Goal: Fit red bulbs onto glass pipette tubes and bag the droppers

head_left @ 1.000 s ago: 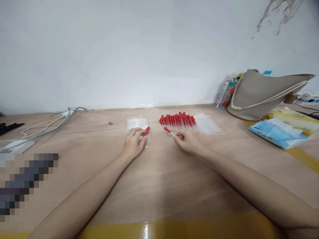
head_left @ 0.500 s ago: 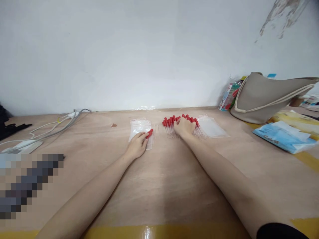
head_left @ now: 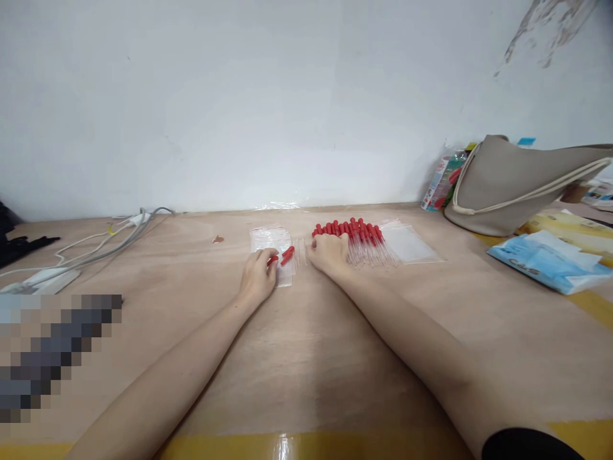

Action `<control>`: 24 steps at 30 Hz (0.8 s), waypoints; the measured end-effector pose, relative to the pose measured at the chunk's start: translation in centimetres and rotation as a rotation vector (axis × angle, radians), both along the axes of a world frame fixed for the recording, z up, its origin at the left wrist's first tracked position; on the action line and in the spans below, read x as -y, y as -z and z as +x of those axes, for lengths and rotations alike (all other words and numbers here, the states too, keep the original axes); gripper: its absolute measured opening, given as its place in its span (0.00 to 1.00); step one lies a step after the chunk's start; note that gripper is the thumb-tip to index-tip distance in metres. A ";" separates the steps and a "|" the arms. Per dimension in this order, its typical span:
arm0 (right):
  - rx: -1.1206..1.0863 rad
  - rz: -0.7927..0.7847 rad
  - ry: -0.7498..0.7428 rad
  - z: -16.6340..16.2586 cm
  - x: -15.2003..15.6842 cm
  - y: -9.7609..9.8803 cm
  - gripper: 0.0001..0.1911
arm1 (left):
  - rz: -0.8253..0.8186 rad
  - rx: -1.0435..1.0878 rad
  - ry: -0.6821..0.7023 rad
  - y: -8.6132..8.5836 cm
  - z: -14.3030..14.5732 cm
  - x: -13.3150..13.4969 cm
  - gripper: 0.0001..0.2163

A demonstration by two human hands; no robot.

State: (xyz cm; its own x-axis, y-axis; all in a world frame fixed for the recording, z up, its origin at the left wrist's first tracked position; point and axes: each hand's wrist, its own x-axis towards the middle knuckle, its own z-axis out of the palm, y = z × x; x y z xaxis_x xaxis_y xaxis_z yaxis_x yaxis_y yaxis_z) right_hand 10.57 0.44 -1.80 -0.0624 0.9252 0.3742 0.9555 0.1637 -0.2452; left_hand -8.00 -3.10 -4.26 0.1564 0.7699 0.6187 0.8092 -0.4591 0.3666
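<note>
**A:** What do the two hands engage?

**B:** The left hand (head_left: pixel 258 278) rests on a small stack of clear zip bags (head_left: pixel 271 241) lying flat on the bench (head_left: pixel 306 358). Its fingers are curled over the near edge of the stack, and two red-bulbed droppers (head_left: pixel 286 255) lie just beside the fingertips, on the bags' right edge. Whether the fingers pinch a dropper or only press the bag cannot be told. The right hand (head_left: pixel 328 252) lies palm down at the left end of a pile of red-bulbed droppers (head_left: pixel 357 234), fingers bent and touching it; any dropper beneath the palm is hidden.

**A:** How are the droppers arranged?

**B:** The pile forms a row, red bulbs toward the wall (head_left: pixel 287 96), clear stems toward the person. A second flat stack of clear bags (head_left: pixel 409 244) lies just to its right.

**A:** What else occupies the bench?

**B:** A grey bag with a cord handle (head_left: pixel 517 182) lies on its side at far right, with a colourful packet (head_left: pixel 443 182) behind it and a blue packet (head_left: pixel 546 262) in front. Grey and white cables (head_left: pixel 103 243) run along the far left.
</note>
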 end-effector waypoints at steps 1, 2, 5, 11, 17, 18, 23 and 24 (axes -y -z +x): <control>0.015 -0.023 0.009 -0.6 0.0 0.0 0.14 | 0.026 -0.006 -0.012 -0.1 0.0 0.1 0.11; 0.024 -0.048 0.022 -1.1 -0.1 0.0 0.14 | 0.050 -0.010 -0.020 -0.1 0.0 0.1 0.12; 0.030 -0.131 0.059 -2.3 -0.5 0.1 0.13 | 0.075 0.001 0.001 -0.2 0.1 0.3 0.12; 0.047 -0.158 0.099 -3.3 -0.2 0.1 0.14 | 0.002 0.122 0.070 -0.1 0.3 0.5 0.07; 0.043 0.127 -0.059 -0.2 3.1 0.9 0.14 | 0.049 0.169 0.170 -0.1 0.3 0.9 0.04; 0.017 0.141 -0.128 0.8 3.8 1.3 0.14 | 0.051 0.145 0.192 -0.2 0.5 1.3 0.04; -0.214 0.225 -0.378 6.4 7.5 3.0 0.09 | -0.059 0.120 0.270 -0.5 2.7 4.0 0.09; -0.226 0.265 -0.426 7.3 8.1 3.1 0.10 | -0.100 0.133 0.275 -0.5 3.2 4.5 0.10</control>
